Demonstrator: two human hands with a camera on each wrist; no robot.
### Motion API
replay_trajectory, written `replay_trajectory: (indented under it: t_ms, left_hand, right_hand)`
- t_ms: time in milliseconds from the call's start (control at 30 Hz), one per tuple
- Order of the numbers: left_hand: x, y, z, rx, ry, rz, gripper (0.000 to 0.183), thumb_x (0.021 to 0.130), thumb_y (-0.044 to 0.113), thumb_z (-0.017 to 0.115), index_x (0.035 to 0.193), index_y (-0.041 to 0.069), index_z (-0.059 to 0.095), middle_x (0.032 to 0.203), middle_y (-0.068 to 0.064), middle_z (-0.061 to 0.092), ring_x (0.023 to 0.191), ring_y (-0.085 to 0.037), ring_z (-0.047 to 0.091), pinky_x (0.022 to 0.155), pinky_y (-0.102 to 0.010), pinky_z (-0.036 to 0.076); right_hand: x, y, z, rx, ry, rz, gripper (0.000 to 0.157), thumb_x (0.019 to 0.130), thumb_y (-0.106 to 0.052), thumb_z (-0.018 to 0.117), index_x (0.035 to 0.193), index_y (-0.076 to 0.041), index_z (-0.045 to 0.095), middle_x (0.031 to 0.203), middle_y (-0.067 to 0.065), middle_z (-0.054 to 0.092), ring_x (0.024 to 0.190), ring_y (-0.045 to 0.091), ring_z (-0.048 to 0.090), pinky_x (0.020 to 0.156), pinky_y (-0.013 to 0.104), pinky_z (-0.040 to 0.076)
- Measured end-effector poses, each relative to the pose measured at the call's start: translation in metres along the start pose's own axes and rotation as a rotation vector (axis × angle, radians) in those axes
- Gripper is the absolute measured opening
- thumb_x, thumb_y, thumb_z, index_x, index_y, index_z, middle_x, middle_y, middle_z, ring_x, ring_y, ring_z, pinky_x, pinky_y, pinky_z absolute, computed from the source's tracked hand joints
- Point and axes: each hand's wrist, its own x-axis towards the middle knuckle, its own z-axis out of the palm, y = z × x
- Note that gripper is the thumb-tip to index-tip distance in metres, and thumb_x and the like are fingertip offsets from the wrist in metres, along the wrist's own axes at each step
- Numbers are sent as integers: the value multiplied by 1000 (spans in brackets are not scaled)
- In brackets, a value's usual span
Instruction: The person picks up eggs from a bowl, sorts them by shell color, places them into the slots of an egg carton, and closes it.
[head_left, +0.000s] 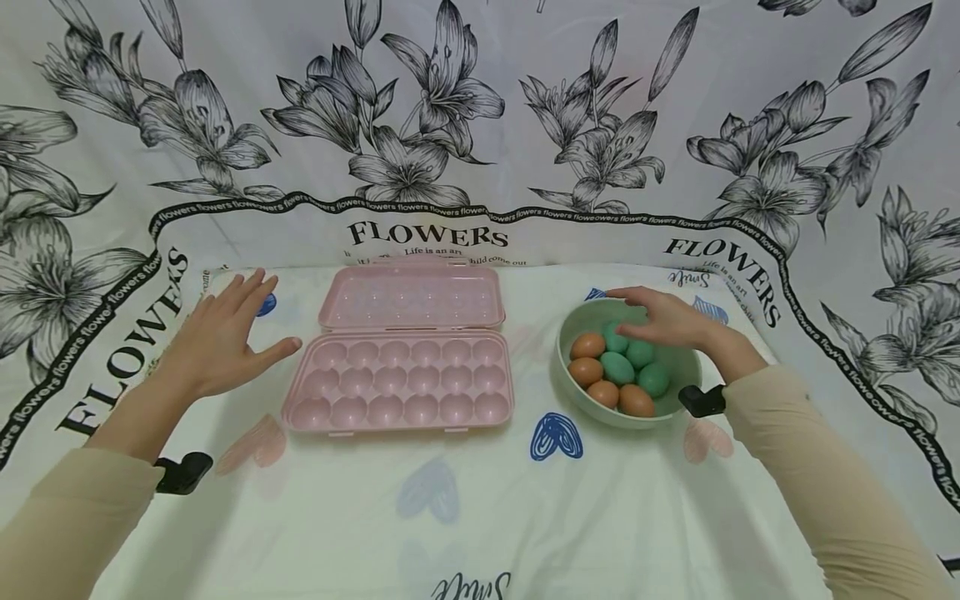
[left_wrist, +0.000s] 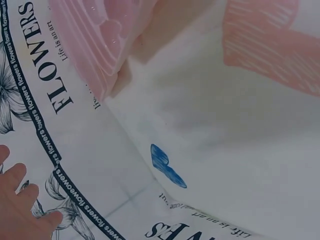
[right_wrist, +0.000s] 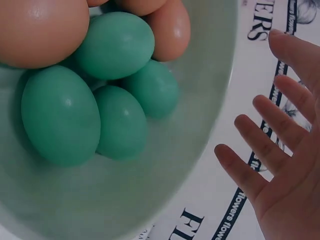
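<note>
A pale green bowl [head_left: 678, 379] on the right holds several brown eggs [head_left: 588, 345] and several green eggs [head_left: 618, 367]. My right hand [head_left: 660, 317] hovers over the bowl's far right side, fingers extended and holding nothing; in the right wrist view its fingers [right_wrist: 270, 150] are spread beside the rim. A pink egg carton [head_left: 401, 379] lies with its lid [head_left: 412, 297] folded back, its rows of round cups bare. To the left of the carton, my left hand [head_left: 225, 342] is held up with straight, spread fingers, apart from the carton and holding nothing.
A white cloth [head_left: 337, 517] with printed hearts covers the table. Behind it and along both sides rises a white sheet [head_left: 510, 125] with black flower drawings and lettering. The bowl stands to the right of the carton, with a blue printed heart [head_left: 557, 437] between them.
</note>
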Motion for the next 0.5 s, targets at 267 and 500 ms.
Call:
replay_trajectory:
  t_ms: [267, 500]
  left_hand:
    - [-15, -5, 21, -112, 35, 9, 88, 81, 45, 64, 146, 5, 21, 150, -20, 21, 138, -41, 16, 105, -61, 19]
    - [-27, 0, 43, -195, -8, -34, 89, 82, 43, 64, 148, 9, 17, 152, -19, 18, 138, -41, 16, 101, -66, 21]
  right_hand:
    - [5, 2, 10, 77, -48, 43, 59, 88, -27, 62, 140, -10, 38, 141, 16, 41, 124, 38, 43, 95, 53, 42]
    - [11, 6, 16, 124, -74, 38, 58, 89, -22, 61, 139, -7, 38, 140, 18, 41, 123, 40, 44, 96, 53, 42]
